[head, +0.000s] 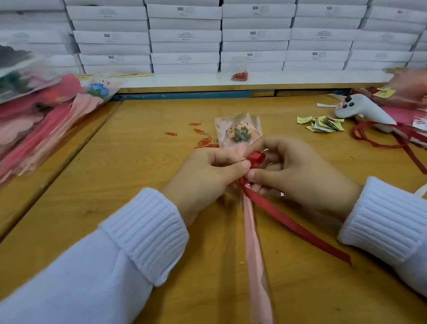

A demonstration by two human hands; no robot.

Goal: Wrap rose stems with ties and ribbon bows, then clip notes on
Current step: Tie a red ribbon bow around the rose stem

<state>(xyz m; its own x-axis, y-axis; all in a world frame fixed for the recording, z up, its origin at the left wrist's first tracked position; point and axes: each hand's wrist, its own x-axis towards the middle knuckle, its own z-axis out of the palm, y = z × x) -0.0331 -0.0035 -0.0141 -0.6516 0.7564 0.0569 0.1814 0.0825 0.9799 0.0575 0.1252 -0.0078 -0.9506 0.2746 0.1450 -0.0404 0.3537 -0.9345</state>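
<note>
left hand (203,179) pinches red ribbon (257,157) | right hand (296,170) pinches ribbon loop on wrapped rose (240,134)

Bare tabletop (131,155) lay open left of centre, between the pile of wrapped roses (16,143) and scattered paper clips (205,141). Right side was crowded: yellow notes (322,124), a white tool (362,112), tangled ribbon lengths (382,141). Stacked white boxes (186,33) walled off the back. One wrapped rose (254,251) and its ribbon (295,221) ran down the middle to the near edge.
</note>
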